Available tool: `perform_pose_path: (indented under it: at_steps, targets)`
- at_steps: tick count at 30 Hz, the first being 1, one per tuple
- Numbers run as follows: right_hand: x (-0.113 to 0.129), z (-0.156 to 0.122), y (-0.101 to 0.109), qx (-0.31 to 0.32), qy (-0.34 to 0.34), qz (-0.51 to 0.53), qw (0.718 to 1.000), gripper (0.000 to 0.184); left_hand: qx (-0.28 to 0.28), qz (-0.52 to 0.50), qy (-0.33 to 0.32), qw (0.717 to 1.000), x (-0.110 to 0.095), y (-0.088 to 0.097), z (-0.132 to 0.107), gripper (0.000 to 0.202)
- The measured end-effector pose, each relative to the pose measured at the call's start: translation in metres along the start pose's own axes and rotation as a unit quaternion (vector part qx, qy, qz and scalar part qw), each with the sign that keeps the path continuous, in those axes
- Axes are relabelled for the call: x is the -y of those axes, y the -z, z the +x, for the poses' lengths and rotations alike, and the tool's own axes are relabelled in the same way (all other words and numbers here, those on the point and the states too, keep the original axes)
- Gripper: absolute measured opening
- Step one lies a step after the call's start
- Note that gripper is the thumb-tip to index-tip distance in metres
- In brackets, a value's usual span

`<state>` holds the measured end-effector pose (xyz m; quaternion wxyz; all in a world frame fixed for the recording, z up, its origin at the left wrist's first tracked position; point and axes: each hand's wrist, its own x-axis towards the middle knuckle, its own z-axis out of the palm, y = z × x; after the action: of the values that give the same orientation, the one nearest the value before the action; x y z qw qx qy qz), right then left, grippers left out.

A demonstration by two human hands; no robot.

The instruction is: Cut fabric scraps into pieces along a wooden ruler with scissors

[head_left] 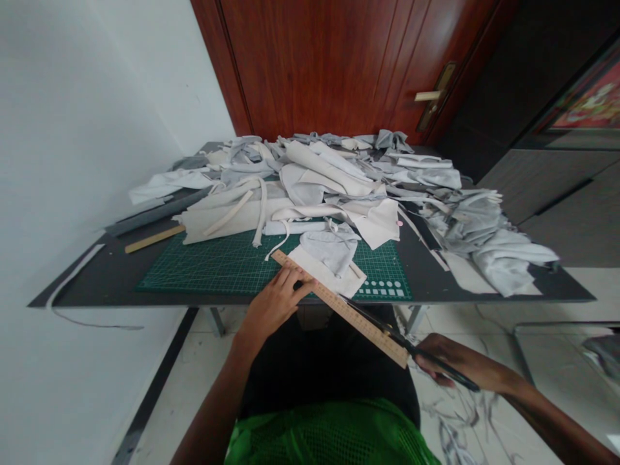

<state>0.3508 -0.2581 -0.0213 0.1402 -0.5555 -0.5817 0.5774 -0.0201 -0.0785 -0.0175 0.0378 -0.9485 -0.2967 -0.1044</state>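
My left hand [276, 298] lies with fingers spread flat on a wooden ruler [341, 307], pressing it down at the near edge of the green cutting mat [217, 265]. The ruler runs diagonally from the mat out past the table edge toward my right side. Under its far end lies a small pale fabric piece [329, 258]. My right hand [448, 365] is below the table edge, closed around the handles of black scissors [426, 355], whose blades point along the ruler toward the fabric.
A big heap of grey and cream fabric scraps [339, 181] covers the back and right of the dark table [97, 278]. A second wooden stick [154, 238] lies at the left. A white wall stands left, a brown door [339, 64] behind. Scraps litter the floor.
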Motion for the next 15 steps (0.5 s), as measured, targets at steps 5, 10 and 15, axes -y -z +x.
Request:
perform_pose_path:
  at_steps: [5,10,15]
  targets:
    - [0.017,0.000,0.000,-0.009,0.043,-0.008,0.999,0.069,-0.007,-0.004,-0.001,1.000,-0.001,0.001,0.001,0.076]
    - [0.012,0.001,0.000,0.003,0.045,0.008,0.999,0.069,-0.013,0.000,-0.007,1.000,-0.001,0.001,0.002,0.074]
    - [0.001,-0.004,0.005,-0.005,0.046,0.040,0.998,0.068,-0.015,0.014,-0.018,1.000,0.000,0.000,0.002,0.078]
